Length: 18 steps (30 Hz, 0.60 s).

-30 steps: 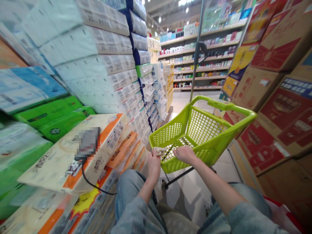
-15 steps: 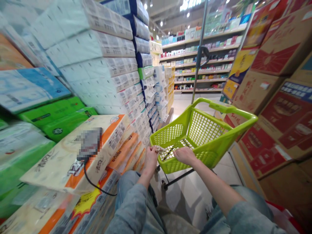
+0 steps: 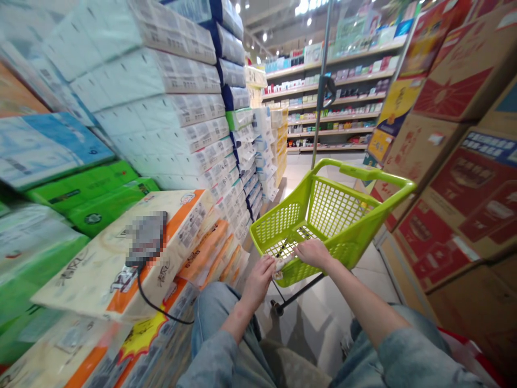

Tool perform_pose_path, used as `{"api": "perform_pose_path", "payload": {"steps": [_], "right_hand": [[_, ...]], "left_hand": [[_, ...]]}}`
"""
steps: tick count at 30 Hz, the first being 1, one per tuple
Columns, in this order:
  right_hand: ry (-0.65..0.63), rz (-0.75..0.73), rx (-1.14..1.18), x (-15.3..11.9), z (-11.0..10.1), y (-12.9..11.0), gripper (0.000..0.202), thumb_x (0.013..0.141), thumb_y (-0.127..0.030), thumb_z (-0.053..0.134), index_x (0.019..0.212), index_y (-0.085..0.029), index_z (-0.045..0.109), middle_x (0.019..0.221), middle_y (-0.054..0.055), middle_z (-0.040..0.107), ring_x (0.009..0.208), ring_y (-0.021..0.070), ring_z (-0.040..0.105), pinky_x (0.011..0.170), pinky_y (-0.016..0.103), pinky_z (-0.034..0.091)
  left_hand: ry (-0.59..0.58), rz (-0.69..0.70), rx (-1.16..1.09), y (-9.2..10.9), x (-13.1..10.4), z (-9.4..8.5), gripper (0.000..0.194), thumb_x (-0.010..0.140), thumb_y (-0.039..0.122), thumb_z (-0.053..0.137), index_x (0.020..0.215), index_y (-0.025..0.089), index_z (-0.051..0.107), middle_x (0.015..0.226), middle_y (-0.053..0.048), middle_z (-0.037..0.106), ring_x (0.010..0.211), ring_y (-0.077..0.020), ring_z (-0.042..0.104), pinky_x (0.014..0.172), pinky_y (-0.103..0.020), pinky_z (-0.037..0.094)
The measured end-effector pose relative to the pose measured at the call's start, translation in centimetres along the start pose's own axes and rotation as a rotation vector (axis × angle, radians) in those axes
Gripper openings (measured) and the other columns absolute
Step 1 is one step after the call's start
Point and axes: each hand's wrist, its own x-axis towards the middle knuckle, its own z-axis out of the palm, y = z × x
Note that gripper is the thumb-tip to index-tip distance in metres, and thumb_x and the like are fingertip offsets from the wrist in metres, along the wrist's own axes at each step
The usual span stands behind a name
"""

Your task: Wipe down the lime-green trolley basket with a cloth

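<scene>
**Pale cloth between two hands at the near rim of a green cart**

The pale cloth (image 3: pixel 284 263), a small soft piece, lay just below the middle of the frame, in front of the near left edge of the green cart (image 3: pixel 346 249). The left hand (image 3: pixel 260 275) was nearly closed, its fingers bent together on the cloth's left end. The right hand (image 3: pixel 314 253) was curled shut, knuckles up, at the right end; its exact grip was hidden under the fingers.

The cart's rim rose to a handle (image 3: pixel 365 173) right of centre. Tiled floor (image 3: pixel 374 272) showed between the cart and the cartons (image 3: pixel 444 172) at the right, and more ran beyond it toward the shelves (image 3: pixel 335 132) at the upper middle. At the left, the tissue packs (image 3: pixel 189 110) stood in a tall stack, its edge bordering the walkway. Knees flanked the near floor at the bottom.

The cart's basket had latticed walls, with floor showing through its bottom grid. Small boxes and bottles filled the shelves in rows. Lower left, a blurred grey device (image 3: pixel 147 237) with a black cable (image 3: pixel 151 306) rested on a cream pack (image 3: pixel 97 264), beside green packs (image 3: pixel 105 205). A pole (image 3: pixel 321 91) stood behind the cart.
</scene>
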Motion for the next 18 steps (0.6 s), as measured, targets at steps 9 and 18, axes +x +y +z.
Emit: {"api": "perform_pose_path", "payload": {"steps": [9,18], "right_hand": [[-0.025,-0.045,0.007,-0.2,-0.2,1.6,0.056,0.092,-0.038,0.022,0.072,-0.016,0.070,0.079,0.010,0.070,0.074,0.0176,0.065,0.066,0.024,0.040],[-0.026,-0.024,0.001,0.7,-0.2,0.3,0.058,0.092,-0.039,0.020,0.075,-0.015,0.070,0.080,0.012,0.070,0.075,0.0180,0.064,0.064,0.024,0.039]], "left_hand": [[-0.180,0.212,0.038,-2.3,2.6,-1.0,0.031,0.088,0.029,0.046,0.118,0.021,0.052,0.112,-0.008,0.061,0.115,-0.0188,0.050,0.100,-0.041,0.041],[0.038,-0.201,-0.170,-4.7,0.5,0.3,0.040,0.091,0.026,0.037,0.130,0.022,0.044,0.137,-0.008,0.043,0.131,-0.0203,0.033,0.108,-0.045,0.031]]}}
